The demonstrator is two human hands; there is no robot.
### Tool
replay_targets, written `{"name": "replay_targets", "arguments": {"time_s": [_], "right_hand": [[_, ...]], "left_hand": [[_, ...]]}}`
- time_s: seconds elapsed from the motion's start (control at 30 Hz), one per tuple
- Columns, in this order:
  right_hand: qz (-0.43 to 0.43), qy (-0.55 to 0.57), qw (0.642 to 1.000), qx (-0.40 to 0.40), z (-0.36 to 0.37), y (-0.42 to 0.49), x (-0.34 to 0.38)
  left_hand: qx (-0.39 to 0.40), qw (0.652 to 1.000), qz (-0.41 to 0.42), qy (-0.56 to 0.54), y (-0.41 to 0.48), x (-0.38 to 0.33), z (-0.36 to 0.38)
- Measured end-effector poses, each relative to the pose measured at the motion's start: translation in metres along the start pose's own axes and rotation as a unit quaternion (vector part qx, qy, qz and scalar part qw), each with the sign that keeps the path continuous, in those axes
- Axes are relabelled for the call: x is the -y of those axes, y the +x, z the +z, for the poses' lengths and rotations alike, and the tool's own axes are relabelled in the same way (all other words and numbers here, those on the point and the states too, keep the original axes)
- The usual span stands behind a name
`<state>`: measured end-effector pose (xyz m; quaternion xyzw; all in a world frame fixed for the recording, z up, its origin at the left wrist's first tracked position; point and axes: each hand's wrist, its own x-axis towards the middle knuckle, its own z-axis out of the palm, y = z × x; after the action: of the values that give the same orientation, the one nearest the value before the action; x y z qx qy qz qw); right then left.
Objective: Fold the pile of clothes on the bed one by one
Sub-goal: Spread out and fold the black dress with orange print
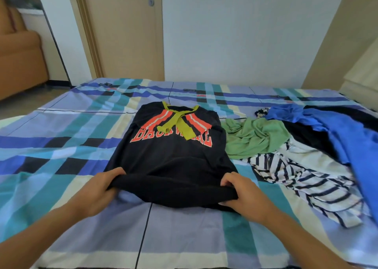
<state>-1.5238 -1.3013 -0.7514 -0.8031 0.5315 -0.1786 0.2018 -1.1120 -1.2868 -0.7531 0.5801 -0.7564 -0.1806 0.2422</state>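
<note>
Head view: left hand (pixel 100 189) and right hand (pixel 241 195) both grip the black sweater's (pixel 169 162) hem at frame centre; unfolded clothes (pixel 296 156) lie right.

Orange lettering on the black top (pixel 173 162) starts "BAC"; rest partly covered.

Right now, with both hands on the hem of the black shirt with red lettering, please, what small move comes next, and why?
Probably carry the hem up toward the yellow-green collar, folding the black shirt with red lettering in half: left hand and right hand each grip a hem corner, no sleeves showing.
</note>
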Motion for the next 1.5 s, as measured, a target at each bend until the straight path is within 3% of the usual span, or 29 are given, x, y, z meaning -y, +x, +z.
{"name": "replay_targets", "arguments": {"time_s": [0.13,0.23,0.3,0.4,0.6,0.7,0.8,0.93,1.07,1.17,1.27,1.33,1.5], "right_hand": [[0.018,0.066,0.998,0.015,0.001,-0.005,-0.004],[0.011,0.076,0.997,-0.014,0.003,-0.004,-0.002],[0.015,0.064,0.997,-0.048,0.003,-0.002,0.001],[0.035,-0.006,0.997,-0.072,0.006,-0.002,0.007],[0.022,-0.113,0.988,0.098,0.011,-0.006,0.012],[0.009,-0.053,0.994,0.098,0.004,-0.003,0.009],[-0.019,0.069,0.996,0.045,-0.013,-0.003,0.005],[-0.021,0.126,0.986,-0.11,-0.023,-0.002,0.002],[0.025,0.051,0.977,-0.208,-0.014,0.001,-0.004],[0.077,0.0,0.985,-0.155,-0.01,0.0,-0.008],[0.165,-0.051,0.985,0.008,-0.003,-0.008,-0.007],[0.181,-0.068,0.979,0.062,0.0,-0.01,-0.005],[0.167,0.039,0.985,-0.035,-0.011,-0.009,-0.002]], "left_hand": [[0.006,0.997,0.034,0.065,-0.002,-0.012,0.0],[-0.047,0.992,0.038,0.111,0.002,-0.009,0.002],[-0.066,0.989,0.021,0.131,0.004,-0.01,0.005],[-0.032,0.994,0.004,0.106,0.001,-0.019,0.009],[0.03,0.999,0.005,0.015,0.005,-0.025,0.012],[0.041,0.999,0.009,0.009,0.007,-0.029,0.003],[-0.001,1.0,0.001,0.02,0.01,-0.03,-0.009],[-0.123,0.991,-0.046,0.039,0.012,-0.019,-0.009],[-0.003,0.959,-0.245,0.14,0.005,0.008,0.004],[-0.031,0.955,-0.281,0.096,0.003,0.011,0.007],[-0.084,0.942,-0.322,-0.043,0.003,0.014,0.006],[-0.119,0.928,-0.331,-0.125,0.003,0.012,0.003],[-0.177,0.947,-0.233,-0.129,0.007,-0.008,-0.028]]}}
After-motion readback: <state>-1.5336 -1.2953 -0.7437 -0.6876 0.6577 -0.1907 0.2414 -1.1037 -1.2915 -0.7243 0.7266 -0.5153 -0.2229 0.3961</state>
